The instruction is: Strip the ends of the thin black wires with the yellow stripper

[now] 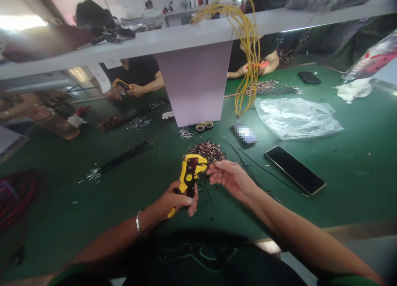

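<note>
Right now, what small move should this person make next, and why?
Probably slide the thin black wire pinched in the right hand into the head of the yellow wire stripper gripped in the left hand. That pinch already sits right beside the stripper's head, so only a short shift seems needed.

blurred object [244, 133], plastic bag [370, 56] cut off right, red cable [12, 199] cut off left

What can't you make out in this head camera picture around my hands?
In the head view:
The small item beside the tape rolls: pixelated, cannot be identified.
The yellow wire stripper: the left hand hides part of its handle.
The thin black wires at the right hand: too fine to see their ends.
The reddish pile: pieces too small to tell apart.
</note>
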{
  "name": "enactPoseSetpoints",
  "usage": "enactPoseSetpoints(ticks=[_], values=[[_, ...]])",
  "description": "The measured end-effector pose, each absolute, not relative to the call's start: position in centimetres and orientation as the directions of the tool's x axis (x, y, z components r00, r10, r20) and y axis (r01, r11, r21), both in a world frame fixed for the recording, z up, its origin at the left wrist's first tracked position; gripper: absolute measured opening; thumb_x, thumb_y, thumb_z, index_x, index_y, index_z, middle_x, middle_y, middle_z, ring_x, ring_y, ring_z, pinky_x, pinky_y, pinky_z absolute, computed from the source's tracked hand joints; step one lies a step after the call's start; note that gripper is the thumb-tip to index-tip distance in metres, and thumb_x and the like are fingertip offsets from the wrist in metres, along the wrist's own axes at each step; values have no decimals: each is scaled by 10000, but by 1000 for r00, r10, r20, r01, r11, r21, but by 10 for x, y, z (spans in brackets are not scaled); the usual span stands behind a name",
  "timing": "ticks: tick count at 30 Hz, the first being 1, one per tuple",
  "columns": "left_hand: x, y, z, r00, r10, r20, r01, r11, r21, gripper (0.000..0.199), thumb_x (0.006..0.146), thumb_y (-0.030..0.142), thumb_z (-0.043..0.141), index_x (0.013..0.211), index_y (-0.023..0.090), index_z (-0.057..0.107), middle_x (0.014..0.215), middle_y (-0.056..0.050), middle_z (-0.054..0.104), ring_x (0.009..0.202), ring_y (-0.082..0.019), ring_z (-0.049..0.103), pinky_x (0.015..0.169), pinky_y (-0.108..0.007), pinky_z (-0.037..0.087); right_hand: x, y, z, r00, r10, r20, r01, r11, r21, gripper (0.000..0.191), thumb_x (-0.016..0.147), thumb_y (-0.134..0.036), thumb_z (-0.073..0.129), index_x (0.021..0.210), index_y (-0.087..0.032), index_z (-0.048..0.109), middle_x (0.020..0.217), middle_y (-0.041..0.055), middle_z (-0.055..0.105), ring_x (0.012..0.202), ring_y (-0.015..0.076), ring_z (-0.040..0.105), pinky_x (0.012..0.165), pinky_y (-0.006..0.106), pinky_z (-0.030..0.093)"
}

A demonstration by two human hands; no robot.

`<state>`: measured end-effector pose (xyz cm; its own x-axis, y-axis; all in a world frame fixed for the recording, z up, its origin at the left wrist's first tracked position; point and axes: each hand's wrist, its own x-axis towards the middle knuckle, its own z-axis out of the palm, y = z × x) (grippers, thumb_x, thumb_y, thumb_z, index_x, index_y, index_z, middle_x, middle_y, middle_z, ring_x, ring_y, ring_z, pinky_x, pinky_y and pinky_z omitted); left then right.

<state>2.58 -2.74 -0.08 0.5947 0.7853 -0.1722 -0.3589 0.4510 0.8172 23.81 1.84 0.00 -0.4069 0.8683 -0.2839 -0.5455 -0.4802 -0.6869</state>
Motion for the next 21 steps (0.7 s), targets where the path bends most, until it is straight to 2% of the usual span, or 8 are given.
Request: enactPoseSetpoints(ticks=[7,21], values=[[23,-25,-1,664,736,-135,-361,474,803,324,640,157,697,948,89,619,743,-59,612,623,-167,580,630,-362,499,241,20,-2,-399,880,-260,-545,-455,-704,166,749,-296,768,761,-130,766,753,84,781,569,154,697,598,281,584],[24,-26,2,673,728,-135,-373,491,787,342,633,197,716,950,110,622,734,-50,603,624,-175,587,634,-362,498,242,19,2,-337,907,-253,-556,-408,-724,118,749,-270,776,762,-154,761,770,74,781,580,149,681,621,291,584]])
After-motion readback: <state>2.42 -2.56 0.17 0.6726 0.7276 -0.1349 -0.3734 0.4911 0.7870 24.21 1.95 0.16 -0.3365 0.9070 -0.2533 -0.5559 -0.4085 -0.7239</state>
